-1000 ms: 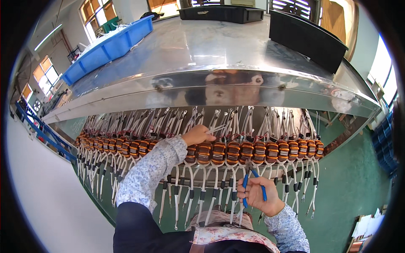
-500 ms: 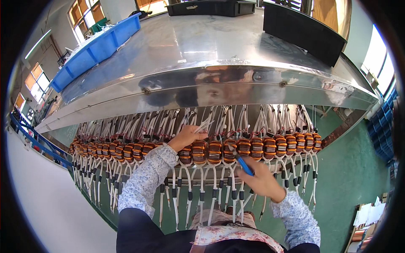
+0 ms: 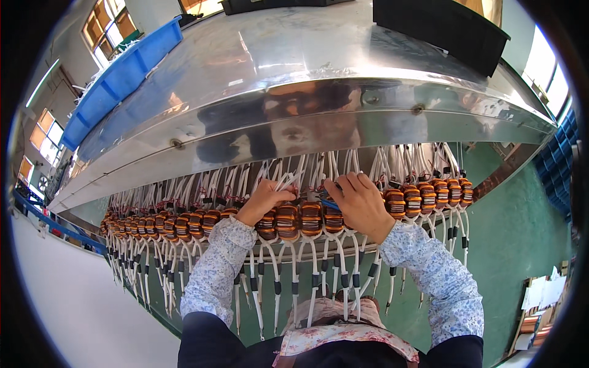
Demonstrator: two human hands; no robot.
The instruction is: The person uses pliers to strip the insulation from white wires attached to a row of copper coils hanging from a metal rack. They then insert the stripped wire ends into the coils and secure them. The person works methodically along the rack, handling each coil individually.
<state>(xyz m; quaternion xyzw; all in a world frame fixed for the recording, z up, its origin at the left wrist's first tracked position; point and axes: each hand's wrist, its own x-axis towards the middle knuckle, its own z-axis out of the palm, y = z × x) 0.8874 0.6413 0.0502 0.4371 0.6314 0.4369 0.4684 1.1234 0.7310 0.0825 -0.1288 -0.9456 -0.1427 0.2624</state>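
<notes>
A long row of toroidal coils [image 3: 288, 222], wound in brown wire with orange bands, runs in front of me below the steel edge. My left hand [image 3: 264, 203] is closed on a small bunch of thin white strips [image 3: 286, 181], just above the coils. To its right, my right hand [image 3: 363, 205] is closed, back of the hand up, over the coils. A slim blue-handled tool [image 3: 330, 203] shows beneath its fingers; its tip is hidden. White sleeved leads [image 3: 314, 264] with black bands hang below the coils, and more white leads [image 3: 215, 184] rise behind them.
The steel table [image 3: 282, 55] with its shiny front edge stands beyond the coils. On it are a blue bin [image 3: 116, 86] of white pieces at left and a black bin [image 3: 438, 34] at right. Papers [image 3: 543, 293] lie on a shelf at lower right.
My right hand has moved up and left from below the coils to the row, bringing the blue-handled tool close to my left hand. The left hand still holds the white strips. The view has shifted slightly.
</notes>
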